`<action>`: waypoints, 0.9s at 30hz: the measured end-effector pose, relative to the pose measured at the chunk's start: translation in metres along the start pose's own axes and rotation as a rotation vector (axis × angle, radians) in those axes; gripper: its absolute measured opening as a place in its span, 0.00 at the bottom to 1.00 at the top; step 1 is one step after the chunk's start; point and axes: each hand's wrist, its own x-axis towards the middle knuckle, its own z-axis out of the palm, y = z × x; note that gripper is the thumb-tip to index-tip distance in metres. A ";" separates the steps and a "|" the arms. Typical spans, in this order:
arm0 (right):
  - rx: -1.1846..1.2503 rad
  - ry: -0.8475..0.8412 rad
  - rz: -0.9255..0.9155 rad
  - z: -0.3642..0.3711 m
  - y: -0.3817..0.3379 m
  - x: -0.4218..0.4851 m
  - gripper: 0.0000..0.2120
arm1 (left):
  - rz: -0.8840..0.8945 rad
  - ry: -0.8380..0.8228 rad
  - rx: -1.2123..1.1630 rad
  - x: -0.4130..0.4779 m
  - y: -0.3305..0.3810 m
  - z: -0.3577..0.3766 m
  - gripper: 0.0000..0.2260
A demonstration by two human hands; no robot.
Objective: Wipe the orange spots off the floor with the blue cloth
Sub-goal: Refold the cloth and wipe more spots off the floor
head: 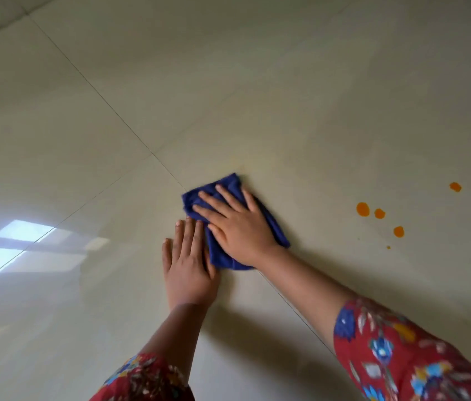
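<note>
A folded blue cloth [222, 257] lies on the pale tiled floor [315, 111] at mid frame. My right hand [237, 227] presses flat on top of it with straight, spread fingers. Flat on the bare tile lies my left hand [188, 267], its fingers beside the cloth's left edge. Several orange spots sit on the floor to the right of the cloth: a large one [362, 209], a smaller one next to it [379, 213], one lower [398, 231], one farther right [455, 186], and a tiny speck [388, 247].
Thin grout lines [107, 102] cross the glossy tiles and meet near the cloth. A bright window reflection [23, 230] shines on the floor at the left. Red patterned sleeves [396, 351] cover both forearms at the bottom.
</note>
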 end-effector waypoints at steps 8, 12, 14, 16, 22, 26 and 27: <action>-0.026 0.104 0.554 -0.019 0.100 -0.042 0.24 | 0.020 -0.007 -0.006 -0.002 0.003 -0.002 0.27; -0.034 -0.014 0.063 -0.009 0.021 -0.131 0.24 | 0.041 0.017 -0.018 -0.002 0.004 -0.004 0.26; -0.019 -0.084 -0.025 -0.013 0.026 -0.188 0.24 | 0.092 0.015 -0.024 -0.005 0.007 -0.005 0.25; -0.045 -0.071 0.089 -0.019 0.057 -0.209 0.24 | 0.161 0.010 -0.033 -0.005 0.006 -0.006 0.24; -0.003 0.040 0.519 -0.019 0.064 -0.191 0.22 | 0.187 0.111 -0.047 -0.011 0.018 -0.008 0.22; -0.034 -0.017 0.282 -0.013 0.041 -0.251 0.22 | 0.327 0.100 -0.175 -0.009 0.091 0.002 0.21; -0.039 -0.003 0.321 -0.015 0.053 -0.265 0.22 | 0.346 0.072 -0.203 -0.007 0.116 0.009 0.22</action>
